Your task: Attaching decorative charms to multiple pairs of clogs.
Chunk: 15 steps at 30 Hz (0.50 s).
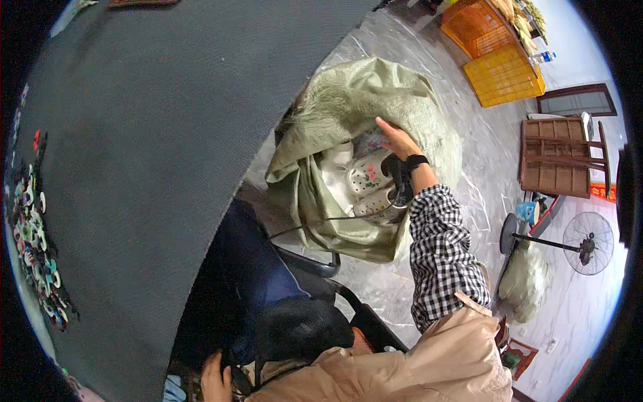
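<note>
A pale green woven sack [375,87] stands with its mouth open beside the table, right of centre. Inside lie several white clogs, among them a clog with pink and green charms [367,175]. My right hand [400,142], with a black band at the wrist, reaches over the sack's mouth, fingers stretched out and nothing held. Just below that wrist is a black object [402,182] whose kind I cannot make out. My left hand [216,380] is low at the picture's bottom edge by my lap, fingers apart and slightly bent; part of it is cut off.
A dark grey table [154,134] fills the left, with many small colourful pieces [40,248] along its far left side. Chair armrests [308,262] sit below the sack. To the right are a yellow crate [504,75], a brown wooden chair [556,155] and a standing fan [588,244].
</note>
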Each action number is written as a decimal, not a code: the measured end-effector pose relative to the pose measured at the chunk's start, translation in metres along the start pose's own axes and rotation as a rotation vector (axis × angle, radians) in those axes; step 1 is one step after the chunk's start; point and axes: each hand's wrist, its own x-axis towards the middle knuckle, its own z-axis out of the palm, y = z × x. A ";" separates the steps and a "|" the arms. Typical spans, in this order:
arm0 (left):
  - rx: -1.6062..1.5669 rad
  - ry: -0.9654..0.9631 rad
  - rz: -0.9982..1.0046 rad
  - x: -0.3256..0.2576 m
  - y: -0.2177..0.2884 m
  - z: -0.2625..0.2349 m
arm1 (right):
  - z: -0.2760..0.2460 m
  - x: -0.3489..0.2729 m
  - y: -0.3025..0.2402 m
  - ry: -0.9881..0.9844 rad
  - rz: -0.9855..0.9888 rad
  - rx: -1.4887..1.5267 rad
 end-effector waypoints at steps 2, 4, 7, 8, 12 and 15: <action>0.019 0.005 -0.006 -0.007 0.002 -0.004 | 0.014 0.007 -0.011 -0.010 0.032 -0.042; 0.033 -0.002 -0.007 -0.014 0.010 -0.010 | 0.019 0.019 -0.024 -0.054 0.182 -0.368; 0.045 -0.011 -0.032 -0.019 0.022 -0.017 | 0.023 0.036 -0.047 -0.028 0.093 -0.257; 0.047 -0.028 -0.045 -0.018 0.024 -0.018 | 0.024 0.040 -0.052 -0.011 0.051 -0.201; 0.058 -0.028 -0.057 -0.008 0.014 -0.008 | 0.022 0.068 -0.081 -0.411 -0.614 1.213; 0.089 -0.035 -0.100 -0.007 0.005 -0.008 | 0.051 0.082 -0.036 -0.292 -0.483 1.254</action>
